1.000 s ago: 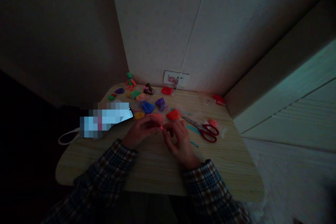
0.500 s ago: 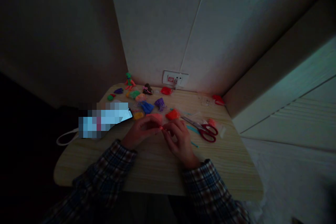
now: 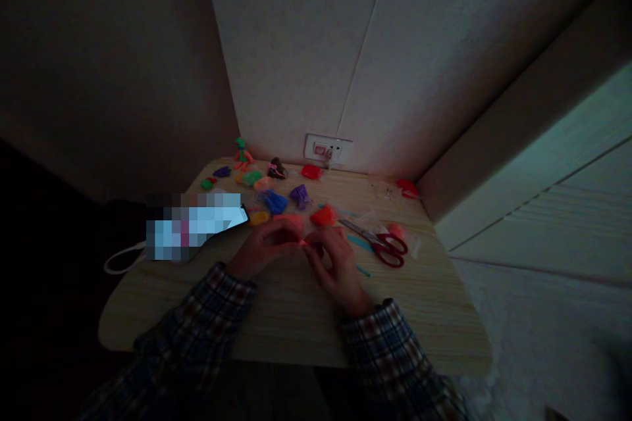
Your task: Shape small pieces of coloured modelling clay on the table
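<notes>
Over the middle of the table, my left hand (image 3: pixel 265 248) and my right hand (image 3: pixel 338 268) meet fingertip to fingertip. Both pinch a small orange-red piece of modelling clay (image 3: pixel 303 243), mostly hidden by the fingers. Just beyond them lie a pink clay packet (image 3: pixel 290 220) and a bright red-orange clay packet (image 3: pixel 323 215). Scissors (image 3: pixel 380 245) with dark red handles rest to the right of my right hand, by a flat blue strip (image 3: pixel 360 243) and a thin blue stick (image 3: pixel 364 271).
At the left, a lit phone (image 3: pixel 197 227) with a white cable stands on the wooden table (image 3: pixel 286 329). Farther back are blue (image 3: pixel 274 202) and purple (image 3: pixel 299 196) clay packets, a green-and-orange figure (image 3: pixel 241 154) and a brown figure (image 3: pixel 276 168). A wall socket (image 3: pixel 328 148) is behind.
Both hands stay together, with only slight finger movement around the orange-red clay. The view has shifted very slightly; the things on the table look unmoved.
</notes>
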Motion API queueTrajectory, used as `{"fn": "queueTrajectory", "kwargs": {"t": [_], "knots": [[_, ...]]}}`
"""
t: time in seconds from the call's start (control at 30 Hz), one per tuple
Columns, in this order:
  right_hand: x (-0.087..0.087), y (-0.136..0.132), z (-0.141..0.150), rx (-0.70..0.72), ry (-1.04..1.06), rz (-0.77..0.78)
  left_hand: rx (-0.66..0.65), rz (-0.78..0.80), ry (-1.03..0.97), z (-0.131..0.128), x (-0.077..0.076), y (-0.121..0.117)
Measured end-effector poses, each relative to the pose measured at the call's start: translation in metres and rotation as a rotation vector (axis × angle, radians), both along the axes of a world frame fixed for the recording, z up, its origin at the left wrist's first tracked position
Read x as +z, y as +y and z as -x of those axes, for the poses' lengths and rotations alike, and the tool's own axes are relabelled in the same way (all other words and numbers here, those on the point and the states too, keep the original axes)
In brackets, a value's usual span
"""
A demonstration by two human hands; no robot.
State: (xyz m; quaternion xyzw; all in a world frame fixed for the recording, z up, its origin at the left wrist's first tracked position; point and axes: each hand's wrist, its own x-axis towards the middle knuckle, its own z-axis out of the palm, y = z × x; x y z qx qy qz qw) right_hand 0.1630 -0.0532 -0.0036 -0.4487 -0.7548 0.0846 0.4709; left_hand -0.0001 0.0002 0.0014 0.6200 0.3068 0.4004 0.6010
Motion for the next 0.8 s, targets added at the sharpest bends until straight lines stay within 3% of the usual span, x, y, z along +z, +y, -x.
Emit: {"fn": "queueTrajectory", "kwargs": {"t": [0.63,0.8], "knots": [[-0.004,0.0024,0.0003,0.02,-0.072,0.001,0.067,0.013,0.003,0.0012,-0.0035,0.0014],[-0.0057,0.0036,0.0004,0.02,-0.096,0.013,0.011,0.057,0.005,0.0014,-0.0025,0.001]]}}
